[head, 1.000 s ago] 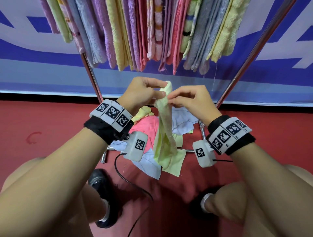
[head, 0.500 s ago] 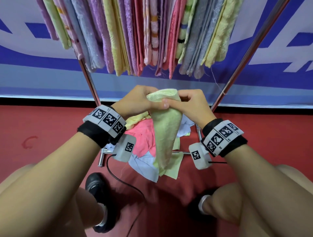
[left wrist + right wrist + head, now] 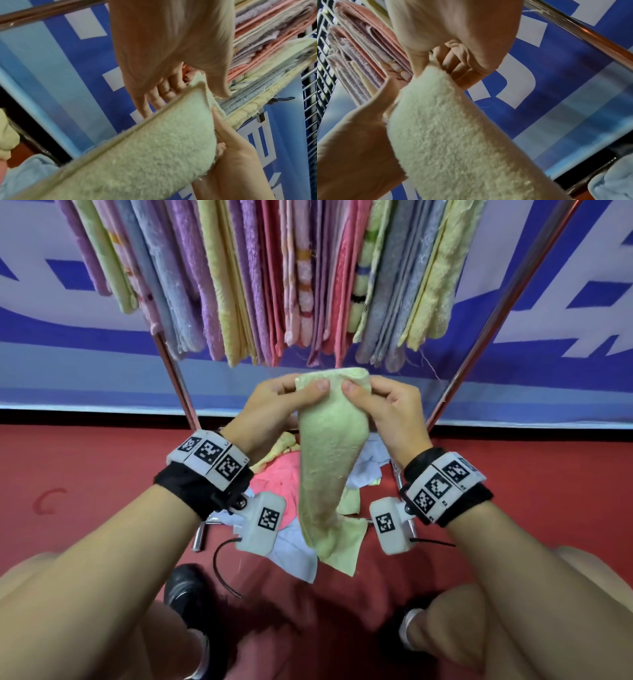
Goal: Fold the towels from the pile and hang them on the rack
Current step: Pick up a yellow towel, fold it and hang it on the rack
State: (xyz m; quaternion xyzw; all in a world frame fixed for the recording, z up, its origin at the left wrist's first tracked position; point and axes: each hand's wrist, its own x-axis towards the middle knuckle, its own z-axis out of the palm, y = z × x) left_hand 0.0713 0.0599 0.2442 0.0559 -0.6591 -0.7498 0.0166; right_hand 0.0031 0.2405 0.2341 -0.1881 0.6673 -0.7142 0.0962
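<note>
A pale green towel [image 3: 327,460] hangs from both hands in front of me, its top edge spread between them and its tail trailing down over the pile. My left hand [image 3: 291,402] pinches the towel's top left corner, thumb in front. My right hand [image 3: 376,402] pinches the top right corner the same way. The left wrist view shows the green towel [image 3: 145,155] held between thumb and curled fingers, and the right wrist view shows the green towel [image 3: 450,135] likewise. The pile of towels [image 3: 277,474], pink, yellow and light blue, lies on the floor under the rack [image 3: 479,330].
Several folded towels [image 3: 274,278] in purple, yellow, pink and grey hang close together from the rack's top. Two slanted metal legs [image 3: 174,378] frame the hands. A blue and white banner [image 3: 565,344] stands behind. My shoes [image 3: 186,594] rest on the red floor, and a black cable [image 3: 219,570] loops nearby.
The towel was bunched into a narrow strip between touching hands. The hands have since drawn slightly apart and spread its top edge flat, lifting it a little toward the hanging towels.
</note>
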